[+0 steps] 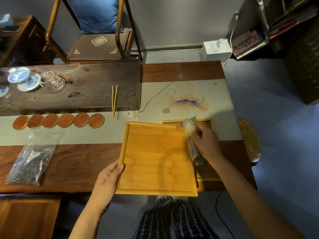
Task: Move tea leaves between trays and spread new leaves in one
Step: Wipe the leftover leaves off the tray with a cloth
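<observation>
Left hand fingers pinch the empty bamboo tray rim; right hand fingers clutch a blurred cloth at its far edge. The bagged tea leaves lie well beyond the left fingers. The overhanging tray could tip off the desk.

tea room or tea-serving corner, indoors. evidence: long dark wooden table with a grey painted runner showing a lotus motif; dark carved tea board carrying a blue-and-white lidded cup on its saucer and a clear glass pitcher; bamboo tongs; row of six round wooden coasters; clear bag of dark loose tea leaves; pale bamboo trays. beyond the table: wooden armchair with embroidered seat pad and blue cushion, grey wall, grey floor, tissue box, cluttered shelving at right.
</observation>
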A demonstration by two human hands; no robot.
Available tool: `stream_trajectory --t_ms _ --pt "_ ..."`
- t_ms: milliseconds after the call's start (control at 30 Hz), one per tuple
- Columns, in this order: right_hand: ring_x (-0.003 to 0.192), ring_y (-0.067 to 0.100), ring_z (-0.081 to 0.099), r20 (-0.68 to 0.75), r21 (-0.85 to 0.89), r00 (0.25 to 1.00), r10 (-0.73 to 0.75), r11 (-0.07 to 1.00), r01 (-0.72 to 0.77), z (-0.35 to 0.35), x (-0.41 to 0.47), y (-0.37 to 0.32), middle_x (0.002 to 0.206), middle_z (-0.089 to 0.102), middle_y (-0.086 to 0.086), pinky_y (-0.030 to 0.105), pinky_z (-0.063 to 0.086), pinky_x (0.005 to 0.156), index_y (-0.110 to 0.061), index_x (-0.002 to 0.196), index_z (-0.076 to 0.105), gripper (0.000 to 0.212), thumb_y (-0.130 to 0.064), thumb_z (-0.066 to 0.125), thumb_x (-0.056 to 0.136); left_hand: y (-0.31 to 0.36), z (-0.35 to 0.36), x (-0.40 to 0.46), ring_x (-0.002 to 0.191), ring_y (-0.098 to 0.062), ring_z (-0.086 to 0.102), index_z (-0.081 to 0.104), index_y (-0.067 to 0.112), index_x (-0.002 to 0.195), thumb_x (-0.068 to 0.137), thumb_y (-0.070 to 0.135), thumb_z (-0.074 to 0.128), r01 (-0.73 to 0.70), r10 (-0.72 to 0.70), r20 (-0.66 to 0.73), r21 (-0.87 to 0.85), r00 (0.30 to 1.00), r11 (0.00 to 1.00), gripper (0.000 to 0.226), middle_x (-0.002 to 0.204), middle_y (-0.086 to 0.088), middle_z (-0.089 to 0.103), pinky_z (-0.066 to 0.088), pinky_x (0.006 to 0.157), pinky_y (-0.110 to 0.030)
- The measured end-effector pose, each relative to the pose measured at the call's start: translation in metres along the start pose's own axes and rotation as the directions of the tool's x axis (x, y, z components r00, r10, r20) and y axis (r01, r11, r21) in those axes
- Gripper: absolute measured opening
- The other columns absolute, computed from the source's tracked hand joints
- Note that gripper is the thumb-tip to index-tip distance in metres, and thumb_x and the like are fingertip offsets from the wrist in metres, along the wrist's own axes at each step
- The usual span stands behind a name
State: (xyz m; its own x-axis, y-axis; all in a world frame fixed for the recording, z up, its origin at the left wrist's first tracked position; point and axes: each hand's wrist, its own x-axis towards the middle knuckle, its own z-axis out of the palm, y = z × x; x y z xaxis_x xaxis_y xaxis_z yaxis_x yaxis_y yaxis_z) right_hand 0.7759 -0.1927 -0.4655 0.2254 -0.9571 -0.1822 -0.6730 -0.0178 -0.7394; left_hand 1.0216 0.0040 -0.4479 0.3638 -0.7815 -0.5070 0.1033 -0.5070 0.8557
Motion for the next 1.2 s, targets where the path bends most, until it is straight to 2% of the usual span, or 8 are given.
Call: stream_trajectory --t_ms 167,333,500,600,733,900,1033,1200 --pt "0.081 0.016 0.059 0.014 0.328 0.986 0.168 0.930 -0.163 -0.019 -0.005 0.021 0.084 0.062 0.000 0.024 0.045 0.063 -0.010 0.105 0.063 0.016 -0.019 0.052 0.096 0.003 -0.002 0.000 0.105 -0.023 0.070 0.066 0.014 0.122 0.100 0.014 0.044 0.003 -0.003 0.008 -0.019 1.000 1.000 0.031 0.112 -0.005 0.075 0.051 0.090 -0.035" --pt "0.081 0.018 0.061 0.046 0.471 0.975 0.219 0.856 -0.215 -0.029 0.008 0.021 0.084 0.064 0.003 0.026 0.048 0.067 -0.011 0.102 0.062 0.013 -0.014 0.050 0.096 -0.001 -0.004 0.001 0.104 -0.022 0.071 0.065 0.012 0.124 0.100 0.012 0.044 -0.006 0.007 0.009 -0.042 1.000 0.999 0.031 0.112 -0.005 0.075 0.057 0.081 -0.024" --pt "0.082 0.010 0.059 0.046 0.325 0.999 0.020 0.945 -0.034 -0.030 0.052 -0.005 0.087 0.061 -0.002 0.021 0.044 0.066 -0.013 0.103 0.059 0.014 -0.015 0.046 0.097 -0.005 -0.004 0.005 0.103 -0.023 0.071 0.064 0.007 0.124 0.100 0.011 0.043 -0.001 0.002 0.007 -0.068 1.000 0.998 0.032 0.112 -0.008 0.075 0.057 0.076 -0.018" --pt "0.079 0.027 0.058 0.087 0.155 0.990 -0.111 0.983 0.097 -0.018 0.097 -0.026 0.086 0.061 0.014 0.040 0.047 0.066 -0.007 0.101 0.058 0.017 -0.016 0.045 0.096 -0.006 -0.005 0.009 0.100 -0.022 0.072 0.064 0.006 0.124 0.100 0.011 0.043 0.009 -0.009 -0.001 -0.086 1.000 0.996 0.032 0.111 -0.009 0.075 0.057 0.073 -0.018" --pt "0.091 0.033 0.059 0.200 0.050 0.950 -0.239 0.971 0.234 0.008 0.152 -0.042 0.101 0.065 0.020 0.042 0.048 0.077 -0.004 0.109 0.058 0.019 -0.013 0.047 0.096 -0.010 -0.011 0.014 0.101 -0.022 0.072 0.064 0.007 0.124 0.099 0.014 0.044 0.021 -0.024 -0.036 -0.093 0.999 0.995 0.032 0.112 -0.010 0.075 0.058 0.074 -0.019" --pt "0.083 0.034 0.060 0.388 -0.269 0.865 -0.318 0.859 0.436 0.043 0.193 -0.043 0.097 0.061 0.019 0.037 0.045 0.063 -0.009 0.115 0.057 0.023 -0.014 0.049 0.093 -0.016 -0.021 0.016 0.101 -0.021 0.072 0.063 0.009 0.124 0.098 0.018 0.044 0.034 -0.046 -0.073 -0.150 0.996 0.988 0.034 0.112 -0.008 0.075 0.058 0.073 -0.019" --pt "0.099 0.033 0.055 0.434 -0.323 0.850 -0.298 0.829 0.456 0.062 0.195 -0.025 0.111 0.057 0.017 0.032 0.041 0.075 -0.011 0.128 0.050 0.035 -0.020 0.050 0.094 -0.021 -0.028 0.018 0.100 -0.020 0.072 0.064 0.011 0.122 0.089 0.027 0.050 0.046 -0.071 -0.116 -0.207 0.991 0.977 0.039 0.112 -0.007 0.075 0.058 0.071 -0.019" --pt "0.098 0.034 0.055 0.414 -0.256 0.874 -0.254 0.889 0.380 0.071 0.192 -0.001 0.112 0.056 0.021 0.041 0.048 0.079 -0.006 0.121 0.052 0.032 -0.019 0.052 0.092 -0.028 -0.034 0.023 0.102 -0.022 0.071 0.065 0.014 0.121 0.090 0.027 0.048 0.042 -0.072 -0.133 -0.211 0.989 0.977 0.037 0.113 -0.008 0.074 0.058 0.073 -0.020"
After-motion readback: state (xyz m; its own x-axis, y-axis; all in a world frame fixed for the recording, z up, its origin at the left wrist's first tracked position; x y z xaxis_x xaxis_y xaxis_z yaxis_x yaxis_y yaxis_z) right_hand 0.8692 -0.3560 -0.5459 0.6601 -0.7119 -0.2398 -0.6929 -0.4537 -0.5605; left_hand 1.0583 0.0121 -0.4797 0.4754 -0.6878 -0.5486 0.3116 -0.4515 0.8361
